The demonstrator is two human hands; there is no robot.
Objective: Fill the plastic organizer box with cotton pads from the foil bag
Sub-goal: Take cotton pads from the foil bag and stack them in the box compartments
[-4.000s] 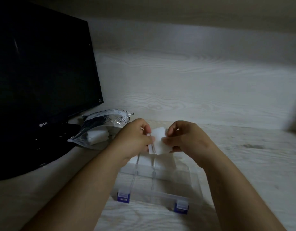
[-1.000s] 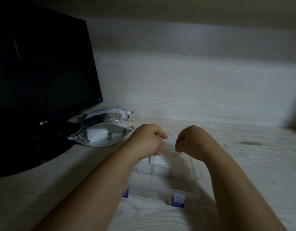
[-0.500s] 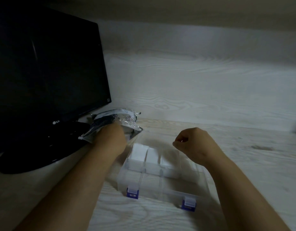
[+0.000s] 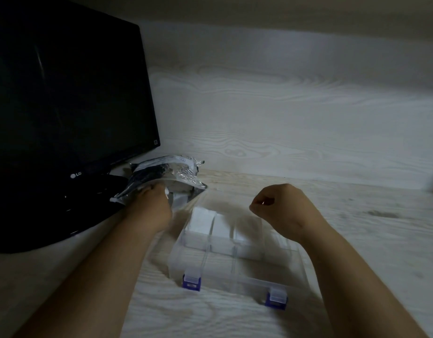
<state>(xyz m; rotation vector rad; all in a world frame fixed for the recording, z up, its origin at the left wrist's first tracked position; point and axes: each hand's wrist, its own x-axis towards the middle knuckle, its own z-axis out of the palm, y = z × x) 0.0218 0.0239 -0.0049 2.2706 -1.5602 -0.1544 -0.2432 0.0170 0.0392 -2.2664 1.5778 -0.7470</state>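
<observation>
A clear plastic organizer box [image 4: 237,262] with two blue latches lies open on the pale wooden desk. White cotton pads [image 4: 201,222] fill several of its far compartments. The near row looks bare. The crinkled foil bag [image 4: 166,173] lies behind it on the left, by the monitor's foot. My left hand [image 4: 151,206] reaches into the bag's mouth, fingers hidden among the white pads [image 4: 180,197] inside. I cannot tell whether they grip a pad. My right hand [image 4: 281,208] hovers over the box's far right side, curled into a loose fist with nothing in it.
A black LG monitor [image 4: 64,98] on a glossy black base [image 4: 40,223] fills the left. A wood-grain wall panel [image 4: 296,123] rises right behind the desk. Bare desk surface [image 4: 381,240] stretches to the right of the box.
Four seconds ago both hands held a pad above the box. Since then my left hand swung left into the foil bag. My right hand let go and stayed above the box.
</observation>
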